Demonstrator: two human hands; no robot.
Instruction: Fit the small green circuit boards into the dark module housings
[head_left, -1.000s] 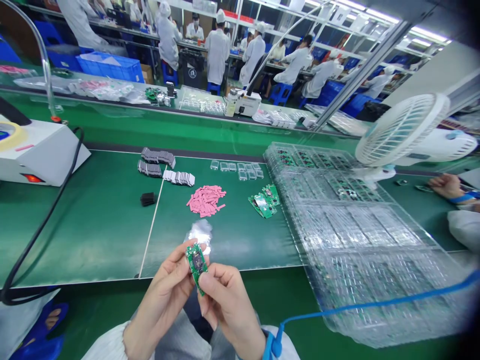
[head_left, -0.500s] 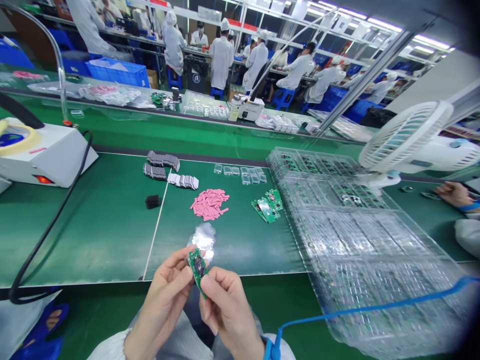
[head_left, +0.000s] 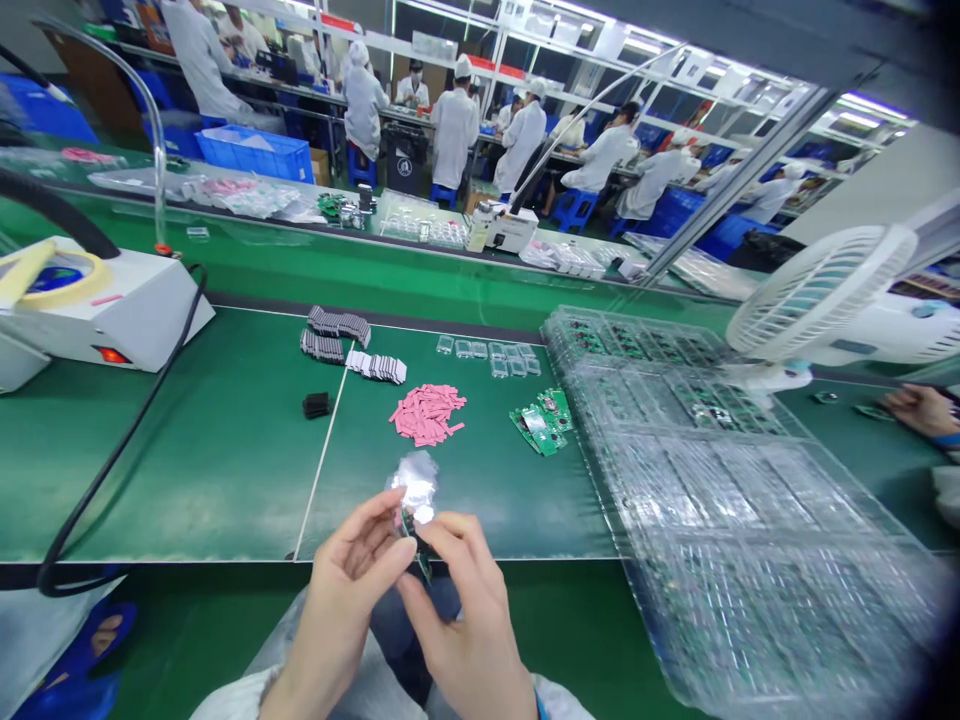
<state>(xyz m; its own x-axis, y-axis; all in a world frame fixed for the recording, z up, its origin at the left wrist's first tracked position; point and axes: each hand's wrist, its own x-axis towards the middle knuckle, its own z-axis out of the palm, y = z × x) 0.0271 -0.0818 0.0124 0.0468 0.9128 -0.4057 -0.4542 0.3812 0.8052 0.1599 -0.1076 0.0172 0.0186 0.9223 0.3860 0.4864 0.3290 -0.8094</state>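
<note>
Near the table's front edge, my left hand (head_left: 356, 565) pinches a small green circuit board (head_left: 424, 568) between thumb and fingers. The board is turned nearly edge-on, so most of its face is hidden. My right hand (head_left: 463, 580) closes its thumb and index finger around the board's right side. Just beyond the fingertips lies a pile of shiny, silvery clear film pieces (head_left: 417, 478). Farther back is a heap of pink strips (head_left: 427, 414). Several green circuit boards (head_left: 541, 422) lie to the right of the strips.
Stacked clear trays with boards (head_left: 675, 470) fill the right side beside a white fan (head_left: 821, 290). Rows of grey pads (head_left: 337, 325), a black block (head_left: 316, 405) and clear plastic cases (head_left: 510, 358) sit behind. At left stands a white machine (head_left: 112, 310) with a black cable (head_left: 142, 420).
The circuit board has turned from showing its component face to nearly edge-on. My right hand's index finger has moved up along the board's far side. The camera view has shifted slightly.
</note>
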